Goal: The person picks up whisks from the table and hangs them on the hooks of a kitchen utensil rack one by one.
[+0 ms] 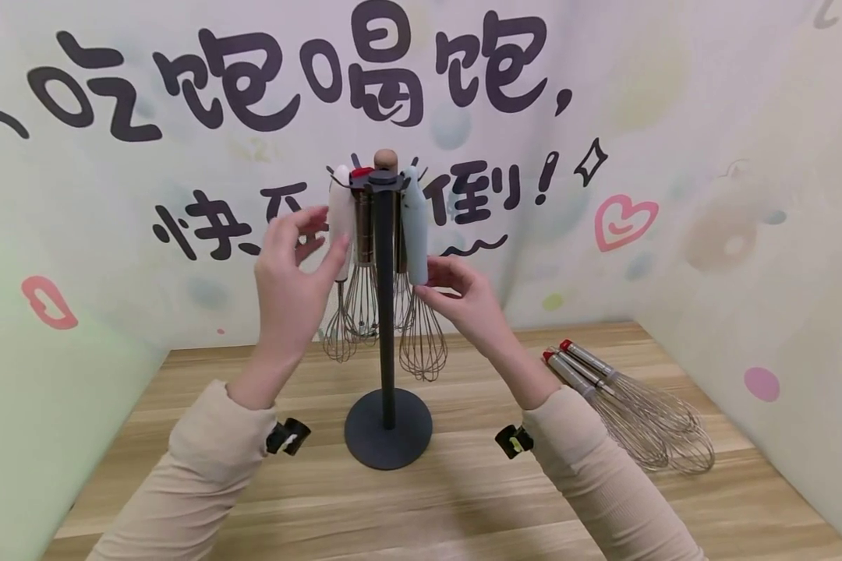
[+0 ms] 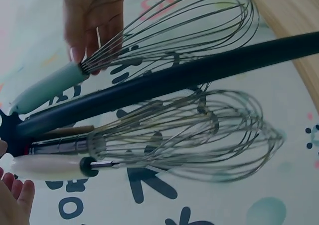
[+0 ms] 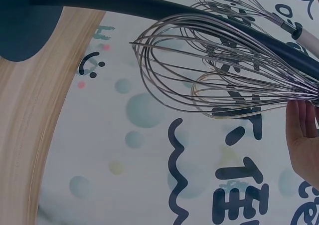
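Note:
In the head view, a black stand [image 1: 387,335] with a hooked top carries several hanging whisks. My left hand [image 1: 288,269] is at its left side, thumb and loosely bent fingers spread about the handle of the white-handled whisk [image 1: 340,218]. At the right side, my right hand [image 1: 466,292] pinches the light-blue-handled whisk [image 1: 415,234] at the handle's lower end, where the wires begin. The left wrist view shows those right-hand fingers [image 2: 75,45] at the neck of that whisk. Between them hangs a red-tipped metal-handled whisk [image 1: 364,226], and a whisk with a wooden knob [image 1: 386,160] is partly hidden behind the stand.
Several metal whisks with red handle ends [image 1: 589,374] lie on the wooden table [image 1: 309,499] at the right, beside my right forearm. The stand's round black base [image 1: 365,440] rests on the table. A wall with large printed characters [image 1: 231,78] rises behind.

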`<act>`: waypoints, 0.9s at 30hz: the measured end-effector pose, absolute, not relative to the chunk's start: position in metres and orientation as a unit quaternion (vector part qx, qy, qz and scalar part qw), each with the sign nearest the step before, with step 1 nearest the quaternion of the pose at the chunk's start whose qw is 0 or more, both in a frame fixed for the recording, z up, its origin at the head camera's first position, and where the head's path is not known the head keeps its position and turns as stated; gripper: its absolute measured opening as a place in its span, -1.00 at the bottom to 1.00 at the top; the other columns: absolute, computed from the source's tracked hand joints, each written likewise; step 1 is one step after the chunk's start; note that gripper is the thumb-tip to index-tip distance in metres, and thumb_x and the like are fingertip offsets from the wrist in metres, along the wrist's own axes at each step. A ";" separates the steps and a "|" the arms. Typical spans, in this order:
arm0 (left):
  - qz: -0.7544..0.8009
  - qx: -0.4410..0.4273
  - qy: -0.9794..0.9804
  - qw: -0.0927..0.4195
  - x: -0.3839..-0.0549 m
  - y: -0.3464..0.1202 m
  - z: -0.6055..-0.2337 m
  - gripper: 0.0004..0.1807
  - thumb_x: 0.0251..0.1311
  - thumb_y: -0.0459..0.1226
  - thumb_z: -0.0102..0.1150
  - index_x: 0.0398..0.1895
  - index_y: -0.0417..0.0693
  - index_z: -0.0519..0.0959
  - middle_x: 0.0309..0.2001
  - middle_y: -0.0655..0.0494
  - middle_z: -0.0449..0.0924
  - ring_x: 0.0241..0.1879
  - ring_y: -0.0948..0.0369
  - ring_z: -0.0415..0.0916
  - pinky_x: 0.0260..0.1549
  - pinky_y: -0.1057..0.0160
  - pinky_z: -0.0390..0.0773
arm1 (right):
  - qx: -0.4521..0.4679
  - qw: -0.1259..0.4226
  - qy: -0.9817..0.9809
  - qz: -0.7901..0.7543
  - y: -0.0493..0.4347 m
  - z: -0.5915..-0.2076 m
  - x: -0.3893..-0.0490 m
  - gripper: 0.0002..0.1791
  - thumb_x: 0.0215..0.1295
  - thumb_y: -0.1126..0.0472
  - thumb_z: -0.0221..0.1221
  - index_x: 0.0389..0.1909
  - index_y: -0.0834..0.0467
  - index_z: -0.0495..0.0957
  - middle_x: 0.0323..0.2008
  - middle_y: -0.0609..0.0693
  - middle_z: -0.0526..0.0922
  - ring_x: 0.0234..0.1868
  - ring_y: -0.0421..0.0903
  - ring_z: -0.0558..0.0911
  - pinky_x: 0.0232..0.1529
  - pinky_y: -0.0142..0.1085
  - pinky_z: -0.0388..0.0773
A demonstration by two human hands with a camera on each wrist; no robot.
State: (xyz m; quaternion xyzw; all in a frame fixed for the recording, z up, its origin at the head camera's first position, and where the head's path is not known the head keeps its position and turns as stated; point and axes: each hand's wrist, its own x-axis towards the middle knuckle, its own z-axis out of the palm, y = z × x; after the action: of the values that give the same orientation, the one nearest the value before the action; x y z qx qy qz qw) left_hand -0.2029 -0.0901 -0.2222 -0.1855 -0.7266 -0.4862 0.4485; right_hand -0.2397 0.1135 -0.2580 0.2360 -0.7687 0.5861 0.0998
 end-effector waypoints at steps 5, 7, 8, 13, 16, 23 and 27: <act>-0.477 -0.188 -0.742 0.432 -0.208 -0.098 -0.208 -0.50 0.16 -0.33 0.26 0.15 -0.37 0.43 0.06 -0.24 0.45 0.07 0.04 0.44 0.13 0.22 0.56 | 0.236 0.102 -0.773 0.579 0.113 -0.259 -0.240 -0.57 0.22 0.35 0.23 0.13 0.28 0.47 -0.02 0.24 0.59 -0.03 -0.04 0.59 0.07 -0.28 0.61; -0.472 -0.189 -0.751 0.421 -0.210 -0.100 -0.203 -0.46 0.18 -0.30 0.25 0.19 -0.35 0.40 0.13 -0.23 0.43 0.11 0.03 0.41 0.19 0.14 0.52 | 0.236 0.103 -0.775 0.578 0.114 -0.260 -0.240 -0.58 0.22 0.34 0.23 0.12 0.27 0.48 -0.03 0.23 0.60 -0.04 -0.06 0.59 0.06 -0.30 0.61; -0.469 -0.190 -0.756 0.415 -0.211 -0.101 -0.200 -0.45 0.19 -0.29 0.24 0.22 -0.34 0.38 0.16 -0.22 0.42 0.13 0.03 0.39 0.21 0.11 0.50 | 0.237 0.103 -0.774 0.578 0.114 -0.260 -0.240 -0.58 0.22 0.34 0.23 0.12 0.28 0.48 -0.03 0.23 0.60 -0.05 -0.07 0.59 0.05 -0.32 0.61; -0.446 -0.198 -0.780 0.392 -0.216 -0.105 -0.192 -0.40 0.23 -0.25 0.19 0.31 -0.26 0.32 0.28 -0.17 0.36 0.23 -0.01 0.33 0.27 0.04 0.42 | 0.245 0.103 -0.769 0.581 0.118 -0.262 -0.241 -0.59 0.22 0.37 0.22 0.11 0.30 0.48 -0.05 0.26 0.60 -0.10 -0.20 0.58 -0.02 -0.44 0.59; -0.438 -0.211 -0.786 0.382 -0.218 -0.106 -0.189 -0.32 0.29 0.03 0.09 0.33 -0.23 0.31 0.30 -0.16 0.36 0.24 -0.03 0.32 0.29 0.03 0.39 | 0.246 0.106 -0.767 0.582 0.122 -0.264 -0.242 -0.59 0.23 0.38 0.20 0.12 0.31 0.48 -0.06 0.29 0.58 -0.14 -0.31 0.56 -0.06 -0.52 0.57; -0.428 -0.225 -0.787 0.383 -0.221 -0.106 -0.187 0.14 -0.02 0.52 -0.32 0.31 -0.24 0.34 0.26 -0.20 0.39 0.23 -0.05 0.33 0.27 0.02 0.38 | 0.222 0.110 -0.771 0.587 0.138 -0.273 -0.246 -0.61 0.24 0.37 0.19 0.10 0.32 0.49 -0.08 0.26 0.59 -0.18 -0.41 0.57 -0.10 -0.57 0.55; -0.430 -0.227 -0.786 0.382 -0.223 -0.107 -0.185 0.13 0.00 0.51 -0.33 0.30 -0.25 0.35 0.27 -0.20 0.39 0.24 -0.05 0.34 0.27 0.01 0.39 | 0.189 0.098 -0.787 0.580 0.152 -0.281 -0.248 -0.60 0.27 0.31 0.19 0.12 0.28 0.48 -0.08 0.14 0.59 -0.16 -0.41 0.56 -0.11 -0.58 0.53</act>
State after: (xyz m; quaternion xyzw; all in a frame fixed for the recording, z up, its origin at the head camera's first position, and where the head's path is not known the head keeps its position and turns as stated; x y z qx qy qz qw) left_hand -0.2227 -0.1067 -0.1850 -0.2274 -0.7857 -0.4304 0.3818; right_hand -0.2480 0.1521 -0.2813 0.1885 -0.7865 0.5798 0.0981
